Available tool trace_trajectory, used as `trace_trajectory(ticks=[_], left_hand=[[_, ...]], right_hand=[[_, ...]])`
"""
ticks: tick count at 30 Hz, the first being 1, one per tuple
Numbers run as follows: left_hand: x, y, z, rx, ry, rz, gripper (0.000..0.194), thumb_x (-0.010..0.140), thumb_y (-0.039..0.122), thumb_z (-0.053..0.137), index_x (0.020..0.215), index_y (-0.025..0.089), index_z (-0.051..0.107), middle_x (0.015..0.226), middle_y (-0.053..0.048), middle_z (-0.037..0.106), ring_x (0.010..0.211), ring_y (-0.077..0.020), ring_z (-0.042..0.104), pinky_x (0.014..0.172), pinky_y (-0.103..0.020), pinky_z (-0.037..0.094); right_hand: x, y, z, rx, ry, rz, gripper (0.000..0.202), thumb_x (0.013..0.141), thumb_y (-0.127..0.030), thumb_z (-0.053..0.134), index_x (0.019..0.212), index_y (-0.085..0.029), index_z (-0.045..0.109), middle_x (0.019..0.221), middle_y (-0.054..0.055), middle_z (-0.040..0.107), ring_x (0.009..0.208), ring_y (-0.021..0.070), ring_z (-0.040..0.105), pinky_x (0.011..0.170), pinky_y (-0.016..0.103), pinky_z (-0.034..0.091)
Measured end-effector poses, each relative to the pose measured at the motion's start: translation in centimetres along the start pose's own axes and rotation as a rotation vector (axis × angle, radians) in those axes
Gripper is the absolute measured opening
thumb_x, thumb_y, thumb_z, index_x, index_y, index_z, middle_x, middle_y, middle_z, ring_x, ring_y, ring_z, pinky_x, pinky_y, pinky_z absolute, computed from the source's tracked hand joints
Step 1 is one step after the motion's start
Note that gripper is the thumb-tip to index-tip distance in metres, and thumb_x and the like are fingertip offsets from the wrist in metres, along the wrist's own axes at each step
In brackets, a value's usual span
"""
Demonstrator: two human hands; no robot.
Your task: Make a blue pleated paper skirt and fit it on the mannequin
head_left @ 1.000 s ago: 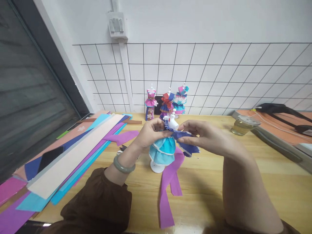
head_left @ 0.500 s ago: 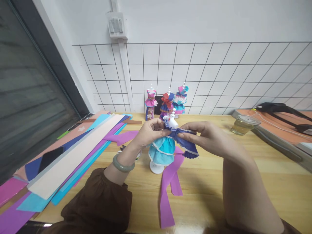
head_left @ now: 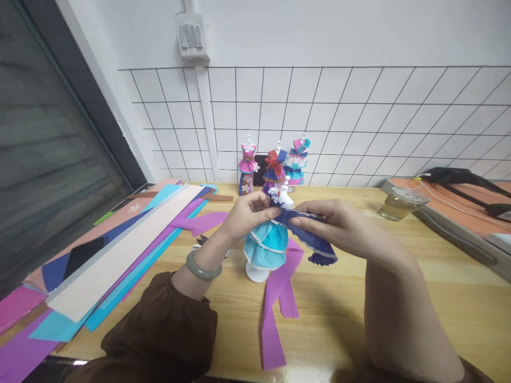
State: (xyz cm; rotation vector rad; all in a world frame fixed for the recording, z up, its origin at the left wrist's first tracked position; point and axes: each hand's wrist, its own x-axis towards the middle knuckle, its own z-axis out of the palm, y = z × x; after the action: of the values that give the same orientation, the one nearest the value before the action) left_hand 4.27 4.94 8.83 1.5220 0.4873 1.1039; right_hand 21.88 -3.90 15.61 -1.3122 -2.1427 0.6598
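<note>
A small white mannequin (head_left: 285, 198) stands upright on its round base, wearing a tiered light-blue skirt (head_left: 265, 252). Around its waist lies a dark blue ruffled strip (head_left: 313, 239) with a pale edge, its loose end hanging to the right. My left hand (head_left: 249, 215) pinches this strip at the mannequin's left side, thumb pressed in front. With thumb and fingers closed, my right hand (head_left: 333, 223) grips the strip just right of the waist. The mannequin's middle is partly hidden by the strip and my fingers.
Behind stand three dressed mannequins, among them a pink one (head_left: 248, 165). A purple strip (head_left: 273, 319) lies in front of the base. Coloured sheets (head_left: 131, 244) are piled at the left, with a phone (head_left: 83, 257) on them. A lidded cup (head_left: 401, 204) stands at the right.
The loose end of the dark blue strip has swung a little to the right and stretches out longer. Both hands keep their hold in nearly the same place.
</note>
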Motion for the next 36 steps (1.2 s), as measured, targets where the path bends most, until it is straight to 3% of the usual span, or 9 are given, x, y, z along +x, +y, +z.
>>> trace_trajectory(ticks=[6,11,19,30,36], left_hand=[[-0.03,0.03,0.04,0.0,-0.046,0.029,0.033,0.064,0.035,0.074,0.066,0.014,0.048,0.063,0.004,0.047,0.059,-0.0064,0.044,0.056,-0.02,0.036],[-0.08,0.09,0.09,0.0,-0.073,0.035,0.033,0.065,0.035,0.073,0.067,0.014,0.048,0.064,0.004,0.048,0.061,-0.0068,0.045,0.056,-0.021,0.036],[-0.36,0.66,0.51,0.048,-0.003,0.006,0.036,0.065,0.038,0.073,0.066,0.014,0.045,0.064,0.004,0.045,0.06,-0.0065,0.043,0.057,-0.022,0.035],[-0.29,0.67,0.71,0.069,-0.003,0.039,0.039,0.067,0.042,0.069,0.063,0.015,0.042,0.061,0.005,0.041,0.058,-0.0062,0.039,0.054,-0.022,0.031],[-0.39,0.6,0.69,0.107,-0.002,0.035,0.038,0.067,0.044,0.069,0.064,0.016,0.043,0.061,0.004,0.043,0.058,-0.0066,0.041,0.053,-0.022,0.031]], right_hand=[[0.03,0.21,0.0,-0.055,0.031,-0.023,0.028,0.087,-0.041,0.048,0.084,-0.018,0.064,0.069,0.001,0.061,0.059,0.0107,0.052,0.051,0.022,0.04],[-0.22,0.07,-0.06,-0.093,0.019,0.008,0.029,0.087,-0.042,0.048,0.083,-0.019,0.065,0.064,-0.001,0.06,0.055,0.0099,0.05,0.048,0.022,0.039],[-0.45,-0.24,0.09,-0.178,0.081,0.116,0.028,0.084,-0.045,0.051,0.082,-0.02,0.062,0.062,-0.001,0.061,0.052,0.0107,0.053,0.047,0.023,0.04],[-0.54,0.12,0.11,-0.225,0.033,-0.053,0.027,0.088,-0.04,0.048,0.098,-0.021,0.065,0.083,0.004,0.068,0.073,0.0169,0.062,0.06,0.027,0.047],[-0.4,0.06,0.31,-0.159,0.191,0.049,0.026,0.082,-0.043,0.056,0.082,-0.019,0.065,0.071,0.002,0.065,0.06,0.0128,0.057,0.051,0.023,0.044]])
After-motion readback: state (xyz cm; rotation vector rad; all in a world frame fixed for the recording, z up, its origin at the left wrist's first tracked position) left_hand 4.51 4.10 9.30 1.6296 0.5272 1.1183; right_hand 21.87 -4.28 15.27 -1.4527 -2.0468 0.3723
